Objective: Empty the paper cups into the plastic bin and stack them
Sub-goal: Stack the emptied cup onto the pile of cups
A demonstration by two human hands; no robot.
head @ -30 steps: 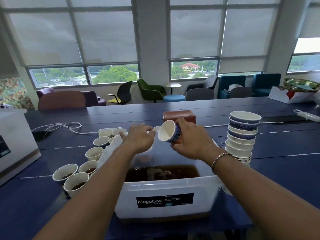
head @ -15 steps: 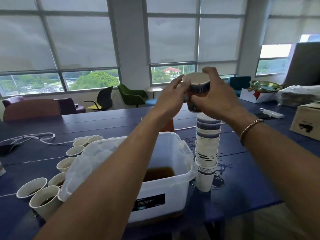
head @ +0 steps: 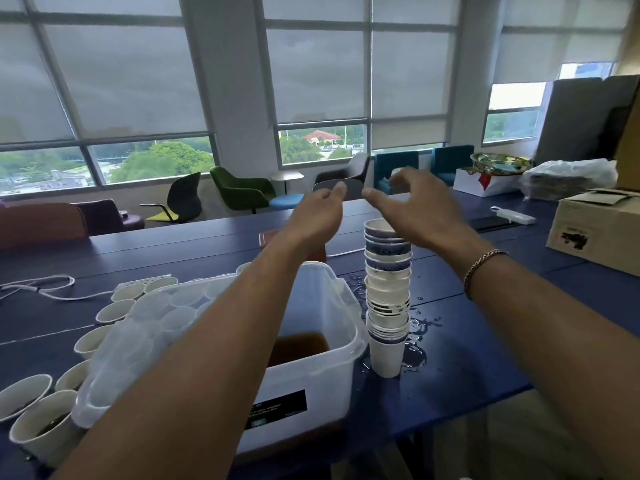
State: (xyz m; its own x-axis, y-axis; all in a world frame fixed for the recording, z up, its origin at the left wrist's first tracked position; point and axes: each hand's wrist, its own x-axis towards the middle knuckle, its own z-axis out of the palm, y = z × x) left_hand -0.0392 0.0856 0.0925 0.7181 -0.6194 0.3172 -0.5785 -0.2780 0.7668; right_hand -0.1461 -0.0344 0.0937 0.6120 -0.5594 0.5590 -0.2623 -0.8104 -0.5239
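A tall stack of paper cups (head: 387, 299) stands upright on the blue table, just right of the clear plastic bin (head: 329, 362) that holds brown liquid. My left hand (head: 318, 213) hovers left of the stack's top, fingers relaxed and holding nothing. My right hand (head: 412, 206) hangs just above and behind the top cup, fingers loosely spread, holding nothing. Several paper cups (head: 41, 427) with brown liquid stand in rows left of the bin; my left forearm hides some of them.
Spilled liquid (head: 415, 344) lies around the stack's base. A cardboard box (head: 595, 230) sits at the right edge. A white cable (head: 41, 285) and power strip lie at the left. A brown box (head: 273, 237) is behind my left arm.
Both hands held a cup above the stack half a second ago; now that cup sits on top of the stack and both hands have let go and opened.
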